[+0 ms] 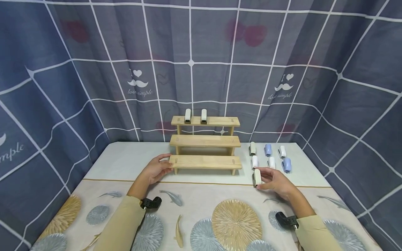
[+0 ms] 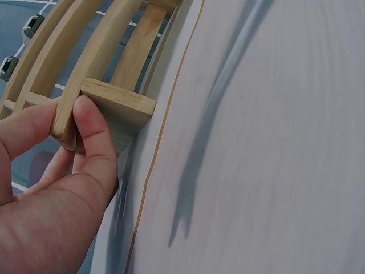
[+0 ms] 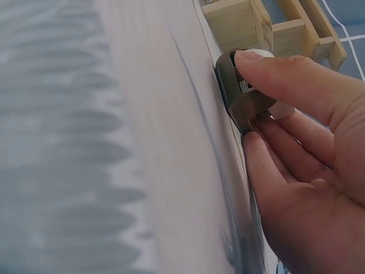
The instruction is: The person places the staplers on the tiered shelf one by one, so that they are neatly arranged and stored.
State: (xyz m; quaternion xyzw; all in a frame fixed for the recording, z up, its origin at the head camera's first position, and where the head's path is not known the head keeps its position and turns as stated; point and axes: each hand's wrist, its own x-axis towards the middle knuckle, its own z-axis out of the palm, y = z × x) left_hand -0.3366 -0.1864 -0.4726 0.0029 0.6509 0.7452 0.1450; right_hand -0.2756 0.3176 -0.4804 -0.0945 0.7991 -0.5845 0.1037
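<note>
My left hand [image 1: 157, 169] pinches the left end of the lowest step of a three-tier wooden shelf [image 1: 205, 161]. In the left wrist view, thumb and fingers close around the corner of that wooden step [image 2: 94, 91]. To the right of the shelf, my right hand [image 1: 277, 181] grips a small stapler [image 1: 257, 177] with a cream top and a dark green base. The right wrist view shows this stapler [image 3: 236, 94] between thumb and fingers, close over the table. Two small staplers with pale tops, one [image 1: 187, 115] left of the other [image 1: 203, 115], stand on the top tier.
Several more small staplers sit right of the shelf in rows: a cream one [image 1: 252, 148], white ones [image 1: 271, 162] and blue ones [image 1: 286, 164]. A patterned cloth [image 1: 201, 198] covers the front of the table. Grid-patterned curtains [image 1: 210, 83] hang behind and at both sides.
</note>
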